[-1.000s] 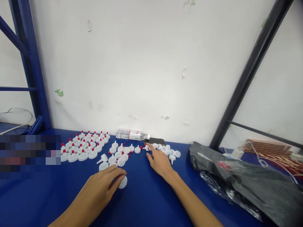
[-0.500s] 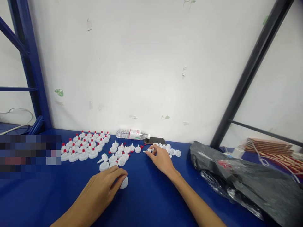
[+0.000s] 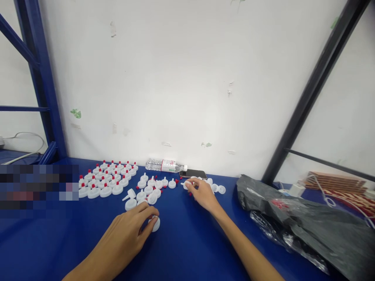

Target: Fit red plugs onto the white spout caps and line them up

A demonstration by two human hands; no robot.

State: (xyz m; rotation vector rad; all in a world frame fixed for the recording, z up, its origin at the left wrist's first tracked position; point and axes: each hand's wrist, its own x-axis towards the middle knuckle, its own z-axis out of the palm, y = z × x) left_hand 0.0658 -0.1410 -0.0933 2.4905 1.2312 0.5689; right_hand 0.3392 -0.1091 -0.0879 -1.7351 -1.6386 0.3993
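My left hand (image 3: 129, 228) is closed in a pinch on a white nozzle cap (image 3: 156, 225), low over the blue table (image 3: 181, 242). Farther off, the fingers of my right hand (image 3: 203, 194) are closed around another white nozzle cap (image 3: 186, 185), its thin spout pointing left. Between the hands and to the left lies a loose cluster of white nozzle caps (image 3: 148, 190), some upright and some tipped over. Small red tips (image 3: 176, 181) are scattered among them. More white caps (image 3: 222, 189) lie just beyond my right hand, partly hidden by it.
Rows of white caps with red tips (image 3: 106, 190) stand upright at the left. A water bottle (image 3: 168, 166) lies along the wall, beside a phone (image 3: 193, 174). A grey plastic bag (image 3: 293, 218) covers the right side. A blue metal post (image 3: 48, 86) rises at the left.
My right hand has shifted slightly, and the white cap at its fingertips shows more of its round base. My left hand keeps its pinch. The whole view has moved a little.
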